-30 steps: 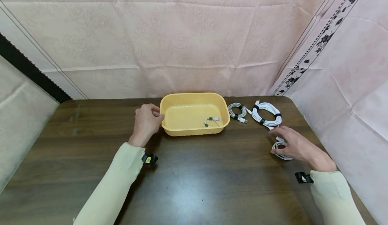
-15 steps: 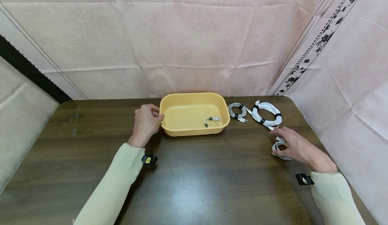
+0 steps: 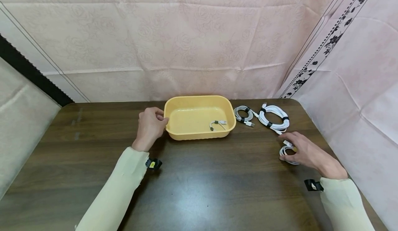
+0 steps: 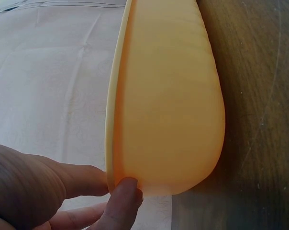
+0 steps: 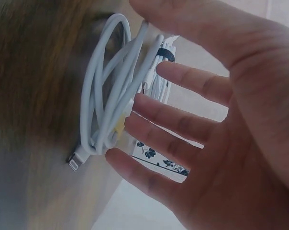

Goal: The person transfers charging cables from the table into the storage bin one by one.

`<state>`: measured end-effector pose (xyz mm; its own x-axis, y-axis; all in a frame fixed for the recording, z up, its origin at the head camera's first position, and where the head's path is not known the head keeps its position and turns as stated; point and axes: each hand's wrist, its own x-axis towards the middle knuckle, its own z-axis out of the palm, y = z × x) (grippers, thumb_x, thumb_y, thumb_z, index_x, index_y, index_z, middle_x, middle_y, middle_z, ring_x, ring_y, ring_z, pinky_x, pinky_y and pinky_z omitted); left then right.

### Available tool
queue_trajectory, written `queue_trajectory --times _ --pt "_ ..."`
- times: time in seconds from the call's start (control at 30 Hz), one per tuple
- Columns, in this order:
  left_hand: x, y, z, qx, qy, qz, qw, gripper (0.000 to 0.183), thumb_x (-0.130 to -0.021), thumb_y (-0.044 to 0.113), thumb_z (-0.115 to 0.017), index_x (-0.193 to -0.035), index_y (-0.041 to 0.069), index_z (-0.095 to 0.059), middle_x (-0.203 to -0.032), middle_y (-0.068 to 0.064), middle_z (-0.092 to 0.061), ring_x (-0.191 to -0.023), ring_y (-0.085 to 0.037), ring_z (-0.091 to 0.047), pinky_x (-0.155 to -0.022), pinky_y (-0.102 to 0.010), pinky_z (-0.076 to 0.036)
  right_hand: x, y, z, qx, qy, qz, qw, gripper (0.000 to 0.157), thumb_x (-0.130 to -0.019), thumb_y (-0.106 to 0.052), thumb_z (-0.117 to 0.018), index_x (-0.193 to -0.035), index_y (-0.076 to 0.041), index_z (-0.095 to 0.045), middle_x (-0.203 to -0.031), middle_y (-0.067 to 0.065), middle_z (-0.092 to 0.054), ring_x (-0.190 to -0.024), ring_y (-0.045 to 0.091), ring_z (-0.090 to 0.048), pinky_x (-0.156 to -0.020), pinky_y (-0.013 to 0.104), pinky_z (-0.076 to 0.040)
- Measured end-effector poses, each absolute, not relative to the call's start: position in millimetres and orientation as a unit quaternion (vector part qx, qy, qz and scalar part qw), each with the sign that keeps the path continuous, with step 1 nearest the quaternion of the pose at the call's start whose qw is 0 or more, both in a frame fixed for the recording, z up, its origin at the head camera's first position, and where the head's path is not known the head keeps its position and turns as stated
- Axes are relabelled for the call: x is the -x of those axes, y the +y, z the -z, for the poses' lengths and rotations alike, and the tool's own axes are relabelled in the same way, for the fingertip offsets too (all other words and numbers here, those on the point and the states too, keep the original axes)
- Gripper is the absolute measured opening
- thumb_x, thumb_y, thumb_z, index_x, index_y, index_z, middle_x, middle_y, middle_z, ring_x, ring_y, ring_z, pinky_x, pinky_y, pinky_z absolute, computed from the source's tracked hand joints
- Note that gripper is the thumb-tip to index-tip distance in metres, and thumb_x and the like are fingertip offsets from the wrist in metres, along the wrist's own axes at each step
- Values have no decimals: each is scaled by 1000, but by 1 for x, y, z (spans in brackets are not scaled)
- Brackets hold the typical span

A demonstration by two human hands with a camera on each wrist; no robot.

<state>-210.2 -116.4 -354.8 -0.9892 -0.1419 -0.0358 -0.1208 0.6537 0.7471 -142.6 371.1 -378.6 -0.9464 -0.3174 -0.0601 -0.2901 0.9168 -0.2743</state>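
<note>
Cable (image 5: 116,96) at near right: apparently preparing grasp, holding nothing in spread right hand (image 3: 306,151); pinching tray (image 3: 199,136) with left hand (image 3: 150,124); likely needing finger closure next.

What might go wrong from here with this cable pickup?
Snagging: the larger coil has a plug close to the right hand, so the fingers might catch it too.

Loose grip: the right hand's fingers look fairly straight beside the smaller coil, and its connector sticks out, so it could slip or catch.

Bin shift: the left hand pinches the yellow bin only at one end, so a tug might swing it.
</note>
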Motion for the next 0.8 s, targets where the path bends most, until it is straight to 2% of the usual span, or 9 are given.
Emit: queue_trajectory --times 0.3,0.53,0.8 --pt "210 -116 354 -76 -908 413 9 28 -96 16 -70 -119 1 -69 -100 -16 -72 -73 -22 -68 -57 -25 -54 141 371 382 154 977 139 55 72 -77 -30 -88 -135 0 -57 -128 25 -61 -120 42 -56 -95 57 -47" --pt "210 -115 354 -78 -911 406 8 29 -96 17 -70 -120 1 -69 -101 -16 -72 -77 -23 -68 -60 -26 -55 139 372 381 147 978 136 60 78 -77 -29 -89 -138 2 -52 -129 30 -58 -120 46 -55 -95 60 -47" --pt "210 -116 355 -74 -912 404 13 28 -95 16 -70 -119 1 -69 -101 -16 -73 -79 -24 -68 -61 -26 -54 139 371 379 129 980 134 77 78 -78 -29 -88 -139 2 -50 -130 31 -57 -121 48 -55 -96 61 -47"
